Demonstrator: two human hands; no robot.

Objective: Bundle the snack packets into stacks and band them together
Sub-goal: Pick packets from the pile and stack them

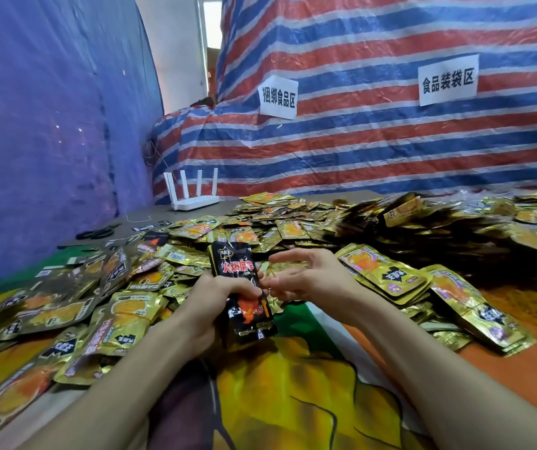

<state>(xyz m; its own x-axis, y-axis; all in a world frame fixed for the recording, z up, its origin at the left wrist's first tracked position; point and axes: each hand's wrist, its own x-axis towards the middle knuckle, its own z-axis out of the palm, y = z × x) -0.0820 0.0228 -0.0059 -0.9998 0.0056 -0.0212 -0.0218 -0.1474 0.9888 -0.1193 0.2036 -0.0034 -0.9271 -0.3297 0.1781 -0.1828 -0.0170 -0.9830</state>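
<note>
My left hand [210, 302] grips a stack of black snack packets [242, 287] around its middle and holds it upright over the table. Just to its right, my right hand [302, 277] has its fingers spread, with a thin yellowish rubber band [268, 276] stretched between them beside the stack. Loose gold packets [130, 306] lie heaped to the left, and more gold packets [387, 277] are fanned out to the right.
A large mound of gold packets [423, 222] covers the far right of the table. Black scissors [96, 233] and a white router [192, 198] sit at the back left. A striped tarp wall [358, 141] with paper signs stands behind. A printed cloth [293, 384] covers the near table.
</note>
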